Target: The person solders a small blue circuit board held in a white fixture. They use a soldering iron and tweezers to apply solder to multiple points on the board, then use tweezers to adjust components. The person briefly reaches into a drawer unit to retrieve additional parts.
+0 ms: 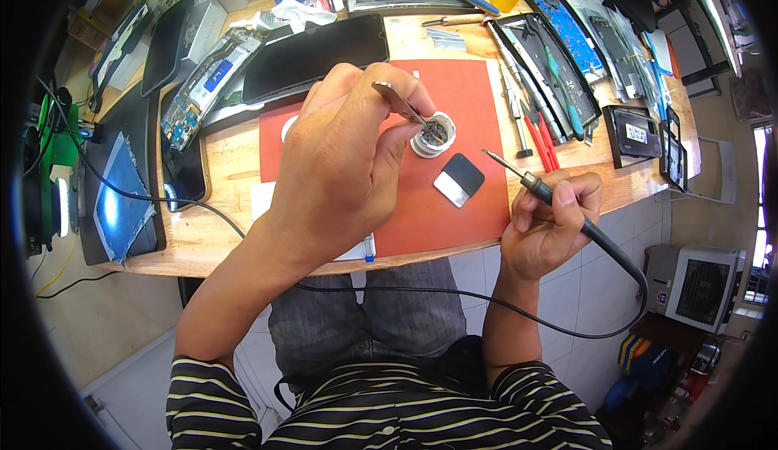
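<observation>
In the head view, the right hand [545, 238] grips a soldering iron [537, 187], its tip near a black-and-silver square piece [460, 178] on the orange mat [409, 227]. Slightly farther, the left hand [342, 154] pinches metal tweezers [395, 98], their points at the mouth of a white tub [425, 152] on that mat. Beyond lies a black screen panel [324, 55].

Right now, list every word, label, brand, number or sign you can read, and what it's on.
White label on the black case: dark characters; I won't copy out text.
Small sticker on the pale boxy appliance: too small to read.
Multicoloured package, lower right: markings too blurred to read.
</observation>
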{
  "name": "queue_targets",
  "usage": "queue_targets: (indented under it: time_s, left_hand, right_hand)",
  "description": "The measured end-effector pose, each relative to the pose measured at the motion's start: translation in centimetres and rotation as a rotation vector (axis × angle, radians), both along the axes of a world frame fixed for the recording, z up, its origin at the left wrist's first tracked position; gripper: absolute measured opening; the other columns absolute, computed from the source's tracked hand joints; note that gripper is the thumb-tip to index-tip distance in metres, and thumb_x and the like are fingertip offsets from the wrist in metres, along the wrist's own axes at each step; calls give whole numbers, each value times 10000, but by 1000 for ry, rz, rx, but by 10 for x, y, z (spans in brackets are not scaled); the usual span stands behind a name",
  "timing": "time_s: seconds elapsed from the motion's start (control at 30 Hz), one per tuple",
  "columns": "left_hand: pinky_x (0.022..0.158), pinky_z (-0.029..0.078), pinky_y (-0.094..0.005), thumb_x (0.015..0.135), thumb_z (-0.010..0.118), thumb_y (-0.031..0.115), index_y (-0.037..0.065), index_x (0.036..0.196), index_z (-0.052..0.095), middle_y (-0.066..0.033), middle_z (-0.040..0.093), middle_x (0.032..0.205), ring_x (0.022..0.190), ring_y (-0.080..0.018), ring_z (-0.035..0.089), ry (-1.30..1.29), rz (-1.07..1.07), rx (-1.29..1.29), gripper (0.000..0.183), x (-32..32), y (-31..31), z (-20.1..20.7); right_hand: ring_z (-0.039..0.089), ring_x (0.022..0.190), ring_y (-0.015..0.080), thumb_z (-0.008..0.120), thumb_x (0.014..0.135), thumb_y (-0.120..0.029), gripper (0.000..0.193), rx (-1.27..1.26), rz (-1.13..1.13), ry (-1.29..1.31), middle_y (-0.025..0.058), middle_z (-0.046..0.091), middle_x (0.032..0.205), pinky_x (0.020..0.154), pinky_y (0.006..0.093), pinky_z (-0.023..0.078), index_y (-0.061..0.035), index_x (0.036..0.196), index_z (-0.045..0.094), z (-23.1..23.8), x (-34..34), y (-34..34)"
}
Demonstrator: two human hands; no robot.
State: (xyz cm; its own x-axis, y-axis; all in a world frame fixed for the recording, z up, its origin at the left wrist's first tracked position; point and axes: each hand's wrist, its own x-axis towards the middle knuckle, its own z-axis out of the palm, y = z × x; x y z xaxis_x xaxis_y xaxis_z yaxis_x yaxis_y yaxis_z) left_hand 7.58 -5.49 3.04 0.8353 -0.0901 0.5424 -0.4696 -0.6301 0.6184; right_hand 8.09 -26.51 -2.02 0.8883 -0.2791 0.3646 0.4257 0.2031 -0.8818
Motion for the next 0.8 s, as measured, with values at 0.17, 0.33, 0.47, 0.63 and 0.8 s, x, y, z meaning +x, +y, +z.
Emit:
queue_targets:
  time_s: [0.17, 0.33, 0.47, 0.63, 0.8]
  left_hand:
    - [812, 543, -293, 828, 663, -120, -8, 1005, 597, -103, 653, 954, 903, -195, 690, -5, 3, -2, 219, 0, 0, -1]
    - [822, 535, -285, 863, 661, -93, 4, 1031, 587, -93, 679, 961, 925, -175, 695, 27, 0, -88, 208, 0, 0, -2]
    - [828, 530, -279, 883, 658, -78, 11, 1048, 581, -83, 691, 966, 930, -154, 692, 16, -2, -111, 203, 0, 1, -1]
    - [838, 517, -274, 888, 662, -66, 12, 1057, 577, -77, 696, 967, 932, -141, 681, 51, 15, -123, 204, -4, 5, 3]
    - [850, 519, -286, 899, 655, -69, 2, 1107, 521, -140, 688, 1003, 960, -178, 670, 129, 17, -342, 257, -13, 24, 2]
  right_hand:
    - [359, 392, 94, 518, 947, -169, 215, 0, 0, -2, 93, 494, 599, 343, 212, 294, -71, 809, 386, 0, 0, 0]
    - [365, 390, 96, 512, 953, -166, 216, 5, 1, 5, 91, 493, 598, 342, 213, 295, -69, 807, 385, -1, 0, 0]
    - [368, 390, 96, 511, 955, -165, 216, 14, 19, -2, 92, 500, 599, 342, 213, 296, -69, 808, 387, 0, 1, -1]
    - [372, 391, 96, 514, 953, -170, 216, 9, 15, 0, 96, 506, 602, 343, 213, 296, -67, 808, 391, 0, 1, -1]
    - [374, 389, 103, 520, 945, -187, 225, 7, 6, 23, 94, 508, 600, 343, 222, 285, -70, 799, 395, 1, 0, -1]
